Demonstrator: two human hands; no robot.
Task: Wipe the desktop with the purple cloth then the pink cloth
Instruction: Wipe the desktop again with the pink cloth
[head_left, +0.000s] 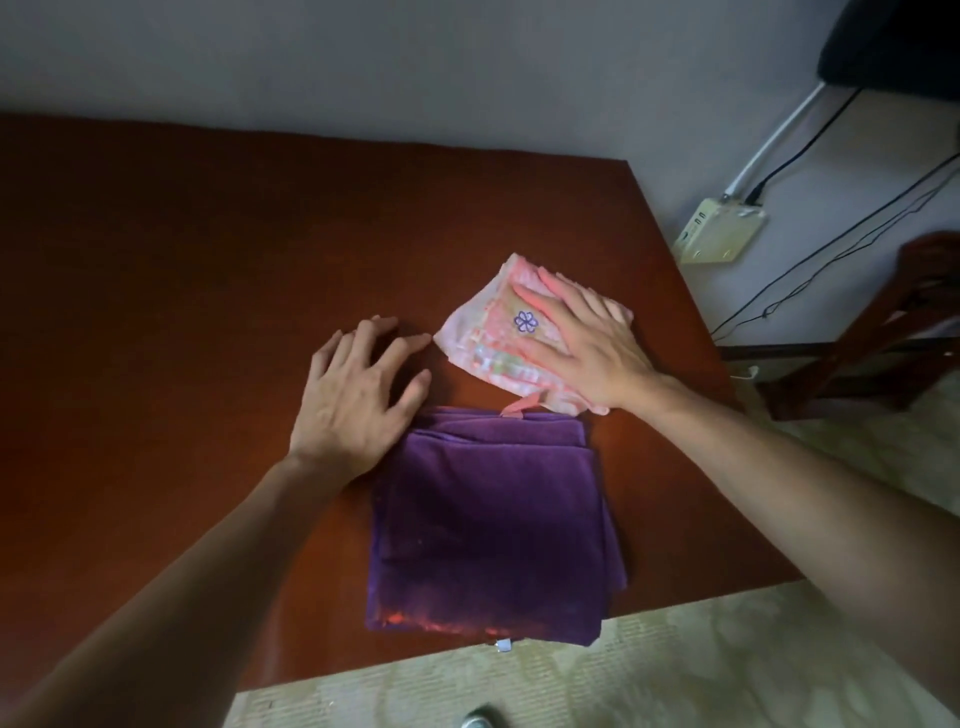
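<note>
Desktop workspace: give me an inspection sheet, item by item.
Surface: reddish-brown desktop, bare apart from the two cloths.
Job's things: purple cloth lies folded at the near edge; pink cloth, with a flower emblem, lies beyond it, its pink loop reaching the purple cloth.
Clutter: nothing seen.
Hands: right hand pressed flat on the pink cloth; left hand spread on the desktop, its heel at the purple cloth's corner.
Cables: black cables and a white cable run to a power strip on the floor.
Surroundings: wooden chair, carpet.
</note>
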